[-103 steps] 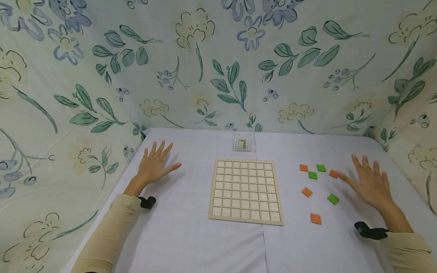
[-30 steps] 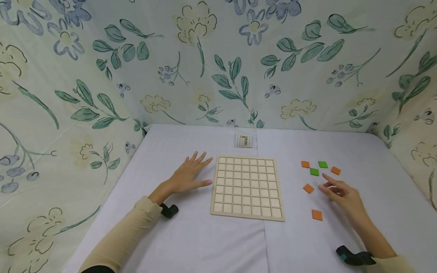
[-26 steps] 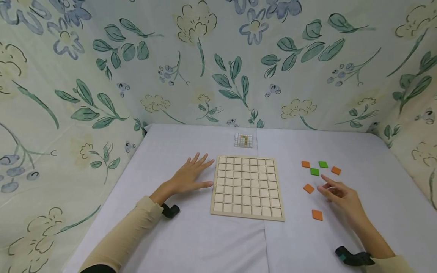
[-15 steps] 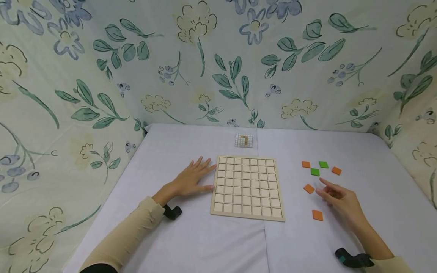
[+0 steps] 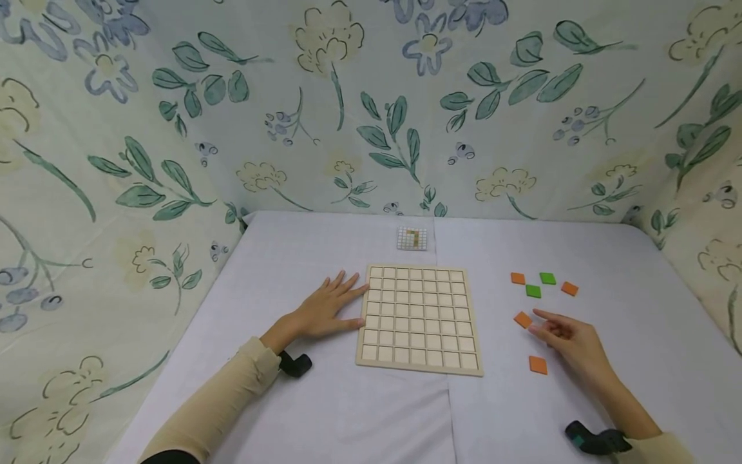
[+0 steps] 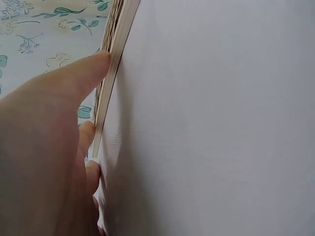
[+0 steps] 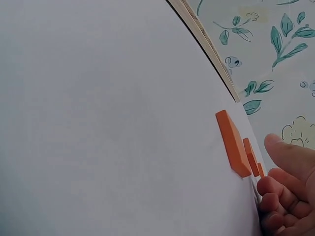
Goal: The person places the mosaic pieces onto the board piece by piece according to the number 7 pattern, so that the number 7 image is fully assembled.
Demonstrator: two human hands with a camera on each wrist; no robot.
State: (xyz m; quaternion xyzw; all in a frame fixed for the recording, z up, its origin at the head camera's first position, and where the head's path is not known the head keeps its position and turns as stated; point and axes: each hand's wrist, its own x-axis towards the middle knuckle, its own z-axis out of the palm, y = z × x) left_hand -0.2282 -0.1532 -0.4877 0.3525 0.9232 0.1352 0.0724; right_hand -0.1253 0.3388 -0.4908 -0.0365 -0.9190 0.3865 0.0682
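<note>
A square wooden grid board [image 5: 418, 316] lies mid-table. My left hand [image 5: 326, 310] is spread at its left side, thumb and a fingertip touching the edge; the left wrist view shows the thumb against the wooden rim [image 6: 114, 64]. Right of the board, my right hand [image 5: 574, 341] hovers with thumb and index finger apart, other fingers curled. Its fingertips are beside an orange tile [image 5: 523, 319]. In the right wrist view, nothing shows between thumb and fingers [image 7: 290, 157]. Another orange tile [image 5: 538, 365] lies nearer the front, also seen in the right wrist view [image 7: 232, 142].
Farther back on the right lie two orange tiles [image 5: 518, 278] and two green tiles [image 5: 533, 291]. A small card with a coloured grid pattern [image 5: 412, 238] lies behind the board. White cloth [image 5: 348, 412] covers the table; floral fabric [image 5: 348, 116] hangs behind and beside it.
My left hand has come right to the board's edge. My right hand has moved left and lower, toward the orange tile. A green tile visible 3.4 s ago is now out of sight where this hand is.
</note>
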